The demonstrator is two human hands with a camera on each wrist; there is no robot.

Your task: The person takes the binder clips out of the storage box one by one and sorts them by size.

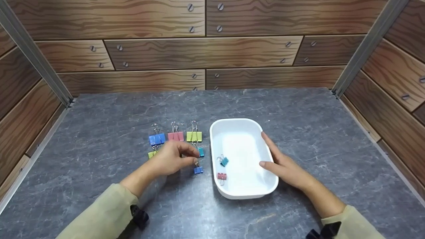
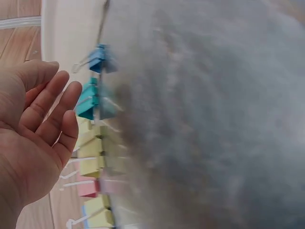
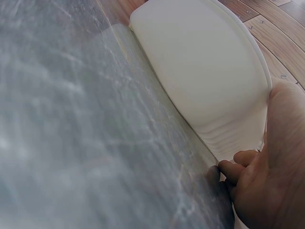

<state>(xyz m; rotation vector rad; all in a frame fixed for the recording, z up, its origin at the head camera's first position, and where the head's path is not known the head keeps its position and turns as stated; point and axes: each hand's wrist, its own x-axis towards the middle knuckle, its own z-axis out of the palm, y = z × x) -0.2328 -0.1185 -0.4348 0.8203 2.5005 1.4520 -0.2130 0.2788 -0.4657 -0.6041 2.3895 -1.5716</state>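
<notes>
My left hand (image 1: 171,157) hovers over the binder clips with its fingers loosely bent and nothing visible between them. Its thumb tip is close to the wire handle of a small blue binder clip (image 1: 198,170); the left wrist view shows a gap there. A teal binder clip (image 1: 201,152) stands just beyond, partly covered by the fingers. To the right, my right hand (image 1: 287,169) holds the side of a white plastic container (image 1: 239,142), thumb over the rim and fingers along the outside. Inside lie a small teal binder clip (image 1: 224,161) and a small red one (image 1: 221,176).
Behind the left hand stands a row of larger binder clips: blue (image 1: 156,138), pink (image 1: 176,136) and yellow (image 1: 194,136). A smaller yellow clip (image 1: 151,154) is partly hidden by the hand. Wood-patterned walls (image 1: 199,53) enclose the grey marbled table (image 1: 109,113).
</notes>
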